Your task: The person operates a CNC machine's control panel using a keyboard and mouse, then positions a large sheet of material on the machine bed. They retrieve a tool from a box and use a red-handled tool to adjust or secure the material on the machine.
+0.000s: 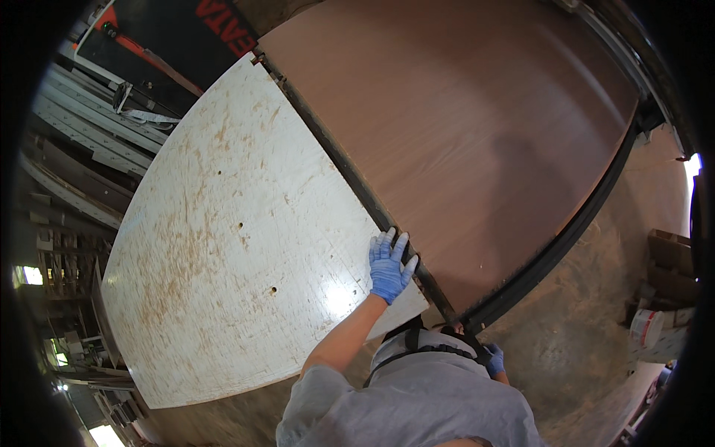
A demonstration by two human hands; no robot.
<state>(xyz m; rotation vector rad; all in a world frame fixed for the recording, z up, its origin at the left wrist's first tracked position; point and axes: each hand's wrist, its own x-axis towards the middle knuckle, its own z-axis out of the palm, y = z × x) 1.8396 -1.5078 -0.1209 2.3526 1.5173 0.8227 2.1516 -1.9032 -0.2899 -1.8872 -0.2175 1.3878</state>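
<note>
My left hand [389,270], in a blue and white work glove, lies flat with its fingers stretched out at the right edge of a scuffed white board [194,246]. Its fingertips reach a dark metal rail [350,170] that runs between this board and a large brown wood-grain panel [447,127]. My right hand [494,360], also in a blue glove, is low beside my body, close to the near corner of the panel. Its fingers are mostly hidden, so what it touches cannot be made out.
A black beam [555,242] borders the panel's right side. A dark machine housing [167,48] stands at the far left, with stacked long boards [93,127] below it. Cardboard boxes [670,253] and a white bucket [645,328] stand on the floor at right.
</note>
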